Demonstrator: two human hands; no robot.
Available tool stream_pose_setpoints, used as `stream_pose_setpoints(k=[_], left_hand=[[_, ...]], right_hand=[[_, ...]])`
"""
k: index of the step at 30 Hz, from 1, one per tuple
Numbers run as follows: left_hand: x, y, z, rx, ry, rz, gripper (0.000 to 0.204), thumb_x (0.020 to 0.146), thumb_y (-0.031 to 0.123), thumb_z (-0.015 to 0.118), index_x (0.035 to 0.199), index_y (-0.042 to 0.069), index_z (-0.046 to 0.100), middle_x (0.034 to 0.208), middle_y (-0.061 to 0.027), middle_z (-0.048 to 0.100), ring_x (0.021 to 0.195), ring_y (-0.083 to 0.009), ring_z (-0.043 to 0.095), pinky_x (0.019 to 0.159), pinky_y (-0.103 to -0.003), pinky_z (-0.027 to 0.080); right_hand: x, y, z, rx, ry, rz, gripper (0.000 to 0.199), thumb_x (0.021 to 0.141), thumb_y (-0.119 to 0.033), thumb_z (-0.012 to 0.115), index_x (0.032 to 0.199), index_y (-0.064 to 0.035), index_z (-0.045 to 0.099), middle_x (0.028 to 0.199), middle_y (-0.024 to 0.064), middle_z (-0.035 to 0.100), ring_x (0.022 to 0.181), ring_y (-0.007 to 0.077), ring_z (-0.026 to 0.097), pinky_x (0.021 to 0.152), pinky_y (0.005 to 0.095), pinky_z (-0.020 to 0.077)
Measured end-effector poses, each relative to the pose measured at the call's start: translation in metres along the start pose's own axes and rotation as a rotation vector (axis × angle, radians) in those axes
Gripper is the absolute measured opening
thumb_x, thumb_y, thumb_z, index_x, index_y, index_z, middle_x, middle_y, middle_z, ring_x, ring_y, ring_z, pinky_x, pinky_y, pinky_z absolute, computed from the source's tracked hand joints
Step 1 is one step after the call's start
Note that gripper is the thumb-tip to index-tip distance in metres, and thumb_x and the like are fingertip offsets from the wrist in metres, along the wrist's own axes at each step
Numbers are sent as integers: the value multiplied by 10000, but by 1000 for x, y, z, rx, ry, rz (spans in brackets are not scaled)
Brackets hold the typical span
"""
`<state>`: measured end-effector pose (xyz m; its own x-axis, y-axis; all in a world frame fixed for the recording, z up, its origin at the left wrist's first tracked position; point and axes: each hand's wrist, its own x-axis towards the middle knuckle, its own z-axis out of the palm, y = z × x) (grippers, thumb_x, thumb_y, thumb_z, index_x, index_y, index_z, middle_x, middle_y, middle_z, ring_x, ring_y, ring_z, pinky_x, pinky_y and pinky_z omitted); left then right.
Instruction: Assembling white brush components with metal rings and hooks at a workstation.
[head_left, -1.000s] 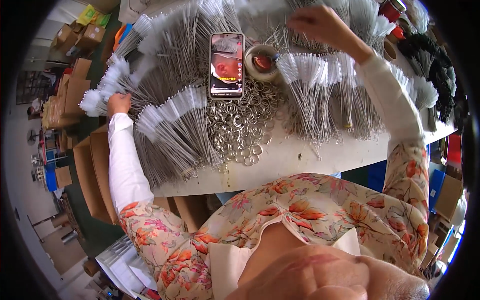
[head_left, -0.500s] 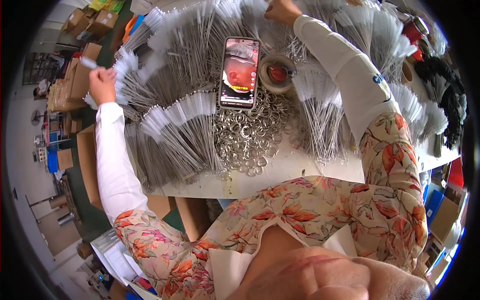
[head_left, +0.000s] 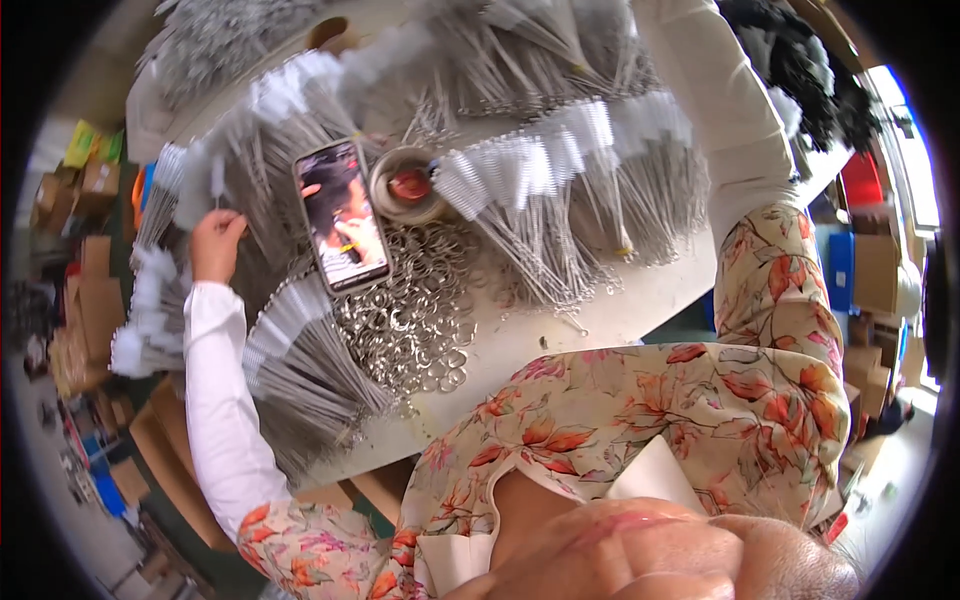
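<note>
My left hand (head_left: 217,245) is over the left part of the table, fingers pinched around the thin wire stem of a bottle brush (head_left: 217,182) whose pale bristle end points away from me. Heaps of similar wire brushes (head_left: 290,95) lie just beyond and beside it, and a fanned bundle of brushes (head_left: 300,325) is nearer to me. My right arm, in a white sleeve (head_left: 705,90), stretches past the top edge, so the right hand is out of sight. More bundled brushes (head_left: 540,165) lie to the left of that arm.
A phone playing a video (head_left: 343,215) lies mid-table beside a round bowl (head_left: 392,205) with something red inside. Loose metal rings (head_left: 415,320) are piled in front. Cardboard boxes (head_left: 165,440) stand at the left below the table (head_left: 500,355). Black bristly bundles (head_left: 800,90) sit at far right.
My view has swung to the right, and the table appears tilted. My right hand has passed out of the top edge. My left hand has come inward with the bottle brush, which now points straight away.
</note>
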<state>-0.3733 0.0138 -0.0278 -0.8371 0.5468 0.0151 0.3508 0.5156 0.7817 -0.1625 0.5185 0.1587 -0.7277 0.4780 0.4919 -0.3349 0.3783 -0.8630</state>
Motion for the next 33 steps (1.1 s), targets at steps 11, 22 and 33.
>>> stream_pose_setpoints(k=[11, 22, 33], left_hand=[[2, 32, -1, 204, 186, 56, 106, 811, 91, 605, 786, -10, 624, 734, -75, 658, 696, -133, 616, 684, -253, 472], [-65, 170, -33, -298, 398, 4, 203, 913, 157, 538, 1065, 34, 592, 760, 46, 503, 473, 24, 265, 398, -159, 174], [-215, 207, -12, -420, 273, -151, 336, 973, 206, 432, 1180, -41, 526, 775, 35, 431, 557, 6, 302, 427, -153, 212]], right_hand=[[-91, 80, -149, -1287, 82, 334, 279, 666, -341, 690, 737, -72, 700, 690, 133, 654, 641, 253, 634, 625, 377, 499], [-108, 135, -154, -922, -34, 444, 244, 594, -279, 750, 663, -49, 705, 640, 111, 660, 570, 219, 628, 592, 343, 502], [-53, 48, -79, -965, 101, -547, 96, 795, -124, 545, 821, -43, 591, 738, 121, 580, 572, 232, 561, 491, 361, 449]])
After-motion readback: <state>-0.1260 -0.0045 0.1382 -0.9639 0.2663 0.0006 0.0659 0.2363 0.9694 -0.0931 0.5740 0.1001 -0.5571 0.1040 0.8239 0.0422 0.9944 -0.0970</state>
